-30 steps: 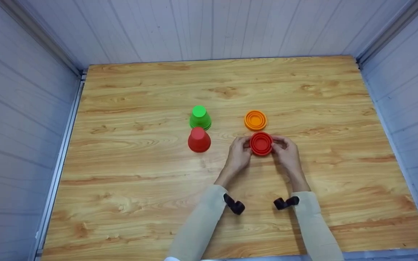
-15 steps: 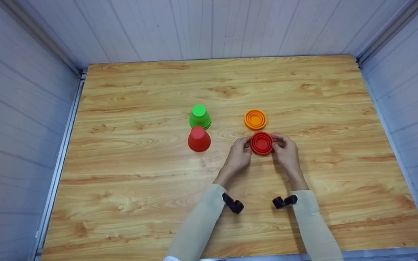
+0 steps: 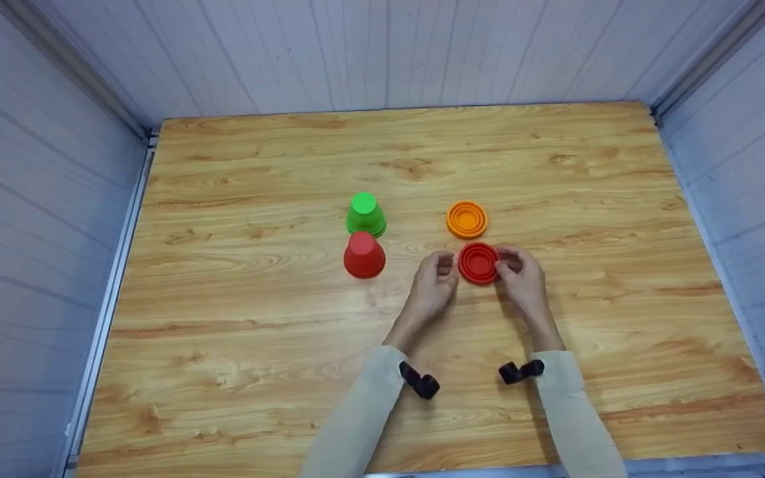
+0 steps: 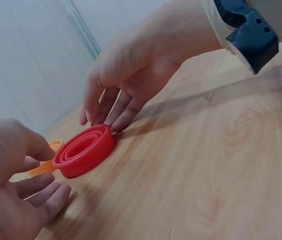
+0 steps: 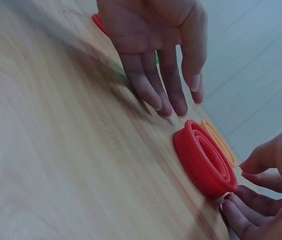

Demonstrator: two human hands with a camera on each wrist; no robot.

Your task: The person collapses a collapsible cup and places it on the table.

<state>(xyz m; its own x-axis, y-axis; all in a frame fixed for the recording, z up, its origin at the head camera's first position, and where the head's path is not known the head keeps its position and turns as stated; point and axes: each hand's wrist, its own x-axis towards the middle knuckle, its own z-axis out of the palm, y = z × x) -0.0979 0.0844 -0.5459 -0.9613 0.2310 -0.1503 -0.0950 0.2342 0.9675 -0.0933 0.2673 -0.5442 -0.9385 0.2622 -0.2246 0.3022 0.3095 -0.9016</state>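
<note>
A collapsed red silicone cup (image 3: 479, 263), a low disc of nested rings, lies flat on the table. On its left side my left hand (image 3: 431, 284) hovers with fingers spread and loosely bent, a small gap from the rim. My right hand (image 3: 522, 281) stays at the opposite side, its fingertips right at the edge; in the left wrist view those relaxed fingers (image 4: 121, 112) reach down beside the rim. Just behind the red disc lies a similar orange collapsed cup (image 3: 467, 220).
Left of the hands stands a red cup (image 3: 364, 255) upside down, tapering upward. Right behind it is an upside-down green cup (image 3: 366, 216) with a ringed base. The wooden table (image 3: 236, 372) is bounded by pale panel walls (image 3: 356, 53) at the back and sides.
My left hand has come away from the collapsed red cup and moved slightly left. My right hand remains at the cup's right edge, and the other cups have not moved.
</note>
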